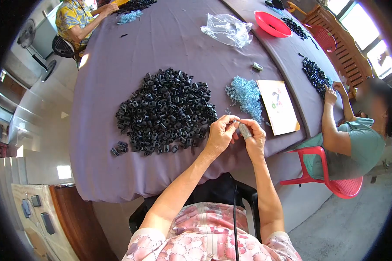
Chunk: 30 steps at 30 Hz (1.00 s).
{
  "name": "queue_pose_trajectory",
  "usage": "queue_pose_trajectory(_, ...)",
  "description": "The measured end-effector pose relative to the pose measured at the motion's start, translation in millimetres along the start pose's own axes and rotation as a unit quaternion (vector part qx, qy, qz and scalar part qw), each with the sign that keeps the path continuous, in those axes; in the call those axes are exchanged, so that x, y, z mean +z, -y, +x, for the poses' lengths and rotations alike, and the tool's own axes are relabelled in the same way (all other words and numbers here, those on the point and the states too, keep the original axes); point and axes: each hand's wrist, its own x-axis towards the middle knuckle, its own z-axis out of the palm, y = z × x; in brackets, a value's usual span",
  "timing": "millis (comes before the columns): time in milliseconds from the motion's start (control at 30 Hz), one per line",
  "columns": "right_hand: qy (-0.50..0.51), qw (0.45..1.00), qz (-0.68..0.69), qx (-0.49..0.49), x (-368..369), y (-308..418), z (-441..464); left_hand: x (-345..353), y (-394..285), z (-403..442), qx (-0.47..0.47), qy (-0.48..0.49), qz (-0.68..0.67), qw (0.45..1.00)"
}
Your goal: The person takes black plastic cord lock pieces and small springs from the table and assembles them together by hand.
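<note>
My left hand (222, 134) is closed in a pinch at the table's front edge. What its fingertips hold is too small to make out. Beside it, the fingers of my right hand (256, 135) are wrapped round a stubby grey tool handle (245, 130), its tip meeting the left fingertips. Left of my hands spreads a big pile of small black plastic parts (167, 111), with a few black pieces (119, 148) apart at its lower left. Just beyond my hands lies a heap of small clear bluish pieces (244, 95).
A booklet (279, 106) lies right of the bluish heap, near a small pale block (258, 66). Farther off are a plastic bag (227, 30) and a red basin (272, 24). One person (353, 135) sits at right by another black pile (314, 74); another person (76, 24) sits far left.
</note>
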Motion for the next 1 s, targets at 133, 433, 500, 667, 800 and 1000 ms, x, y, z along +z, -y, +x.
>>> queue_pose_trajectory(133, -0.033, 0.999, 0.021, 0.02, 2, -2, 1, 0, 1, 0, -0.009, -0.005, -0.018, 1.0)
queue_pose_trajectory(433, -0.025, 0.996, 0.082, -0.004, -3, -3, 2, -4, 3, 2, -0.021, 0.028, -0.063, 0.997)
queue_pose_trajectory(500, -0.034, 0.995, 0.094, 0.005, -3, -3, 2, -4, 3, 1, -0.02, 0.027, -0.049, 0.998)
queue_pose_trajectory(667, -0.065, 0.987, 0.14, 0.036, -3, -5, 1, -2, 2, -1, 0.05, 0.021, 0.055, 0.997)
queue_pose_trajectory(800, -0.05, 0.993, 0.104, 0.012, -2, -4, -1, -1, 10, 2, 0.117, 0.014, 0.091, 0.989)
queue_pose_trajectory(1000, -0.038, 0.996, 0.081, 0.024, -2, -1, -2, 0, 10, 1, 0.101, 0.016, 0.063, 0.993)
